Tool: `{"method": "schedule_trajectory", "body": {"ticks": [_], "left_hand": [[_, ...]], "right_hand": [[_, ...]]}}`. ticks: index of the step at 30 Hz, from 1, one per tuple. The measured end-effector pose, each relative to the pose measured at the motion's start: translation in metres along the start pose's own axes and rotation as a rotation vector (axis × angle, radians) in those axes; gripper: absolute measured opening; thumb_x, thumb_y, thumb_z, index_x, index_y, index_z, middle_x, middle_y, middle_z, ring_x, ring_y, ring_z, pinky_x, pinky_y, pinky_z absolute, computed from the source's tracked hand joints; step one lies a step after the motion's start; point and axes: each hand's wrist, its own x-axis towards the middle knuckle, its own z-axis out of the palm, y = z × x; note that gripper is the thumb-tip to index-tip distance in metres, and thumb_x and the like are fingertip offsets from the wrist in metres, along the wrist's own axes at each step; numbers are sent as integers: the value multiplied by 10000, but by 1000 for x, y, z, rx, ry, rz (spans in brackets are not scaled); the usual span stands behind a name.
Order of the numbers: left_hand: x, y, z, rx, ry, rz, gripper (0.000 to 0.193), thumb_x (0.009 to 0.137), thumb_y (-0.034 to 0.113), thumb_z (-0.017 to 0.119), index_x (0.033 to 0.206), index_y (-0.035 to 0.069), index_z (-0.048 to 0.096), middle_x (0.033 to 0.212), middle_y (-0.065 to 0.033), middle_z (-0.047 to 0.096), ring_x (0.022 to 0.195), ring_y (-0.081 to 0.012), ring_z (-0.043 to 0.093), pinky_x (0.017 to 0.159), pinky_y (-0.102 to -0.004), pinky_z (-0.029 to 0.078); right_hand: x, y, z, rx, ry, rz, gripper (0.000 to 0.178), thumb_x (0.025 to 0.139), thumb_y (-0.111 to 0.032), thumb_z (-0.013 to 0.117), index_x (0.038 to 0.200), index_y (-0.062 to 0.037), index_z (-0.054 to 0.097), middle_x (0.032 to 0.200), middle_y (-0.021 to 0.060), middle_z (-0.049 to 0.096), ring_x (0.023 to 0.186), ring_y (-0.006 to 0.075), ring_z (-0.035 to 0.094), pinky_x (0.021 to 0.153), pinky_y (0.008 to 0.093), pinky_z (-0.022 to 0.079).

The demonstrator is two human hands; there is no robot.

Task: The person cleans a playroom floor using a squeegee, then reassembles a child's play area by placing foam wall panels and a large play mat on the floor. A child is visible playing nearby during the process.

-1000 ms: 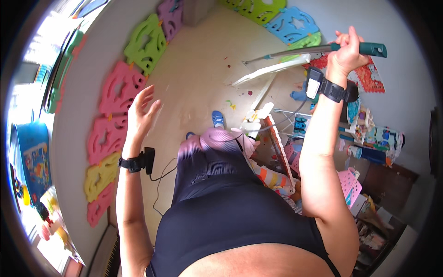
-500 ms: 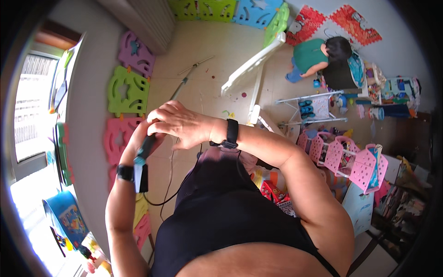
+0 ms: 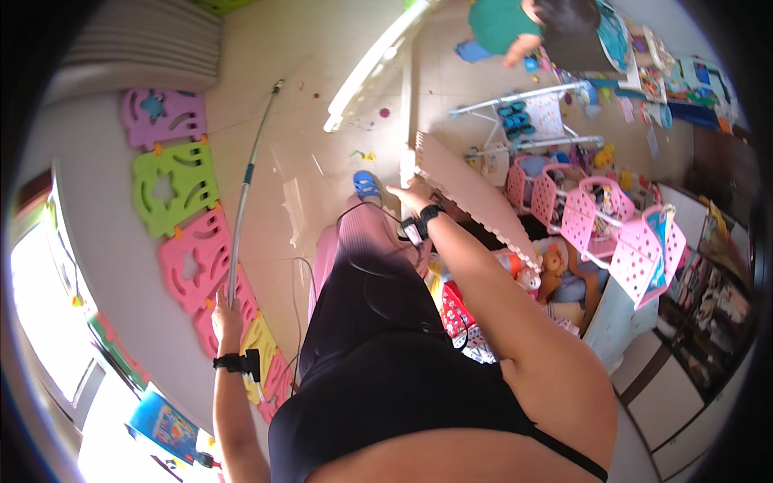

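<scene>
My left hand (image 3: 228,315) is closed round the lower end of a long grey metal pole (image 3: 242,205) with a dark sleeve partway up. The pole slants away over the tiled floor, its far tip near the curtain. My right hand (image 3: 414,196) reaches forward with its thumb stretched to the left, at the near end of a white upright bar (image 3: 408,121). Whether it touches the bar is unclear. A blue clog (image 3: 366,184) is on my foot, just left of that hand. Black straps circle both wrists, and a thin cable (image 3: 296,322) hangs beside my legs.
Purple, green and pink play-fence panels (image 3: 173,189) line the left wall. A white rail (image 3: 374,68) and a pale foam mat (image 3: 475,197) stand ahead. Pink baskets (image 3: 592,213) and a folding rack (image 3: 531,117) are right. Another person in green (image 3: 506,28) bends beyond.
My hands have separated: the left has drawn down and back with the pole, while the right has left it and moved right to the white bar. The view has shifted too.
</scene>
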Motion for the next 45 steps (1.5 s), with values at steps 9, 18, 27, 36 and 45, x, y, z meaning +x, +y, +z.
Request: {"method": "schedule_trajectory", "body": {"ticks": [9, 18, 27, 36, 45], "left_hand": [[15, 26, -5, 16, 101, 144, 410, 937, 298, 542, 1277, 69, 556, 994, -222, 670, 855, -418, 651, 733, -476, 513], [20, 24, -32, 94, 36, 176, 454, 924, 278, 526, 1270, -16, 547, 1185, -266, 609, 1062, -428, 592, 898, -471, 463], [37, 36, -73, 116, 13, 224, 406, 915, 275, 517, 1181, -27, 572, 1014, -257, 636, 765, -395, 653, 662, -468, 526], [55, 50, -27, 134, -11, 419, 342, 907, 272, 525, 1101, -3, 586, 952, -242, 640, 739, -387, 654, 638, -469, 524], [96, 91, 4, 183, 22, 619, 285, 899, 269, 533, 1022, 21, 599, 889, -226, 645, 714, -379, 656, 614, -470, 523]], "right_hand": [[78, 187, -50, 874, 293, 243, 328, 857, -205, 685, 1147, -90, 583, 1092, 117, 662, 939, 267, 655, 769, 425, 517], [-11, 60, -187, 2096, 614, 477, 133, 919, -47, 512, 1035, 18, 527, 1039, 151, 608, 1006, 290, 628, 892, 420, 572], [-100, 57, -246, 2440, 396, 161, 263, 975, -79, 439, 1123, 107, 551, 1084, 203, 639, 986, 281, 655, 832, 285, 597], [-229, 32, -279, 2574, 268, -181, 136, 938, -49, 486, 957, 73, 543, 984, 184, 622, 966, 321, 656, 843, 344, 607], [-416, 23, -276, 2226, 467, -615, 241, 906, -5, 561, 1143, -24, 524, 1051, 50, 580, 1025, 115, 584, 880, 224, 507]]}}
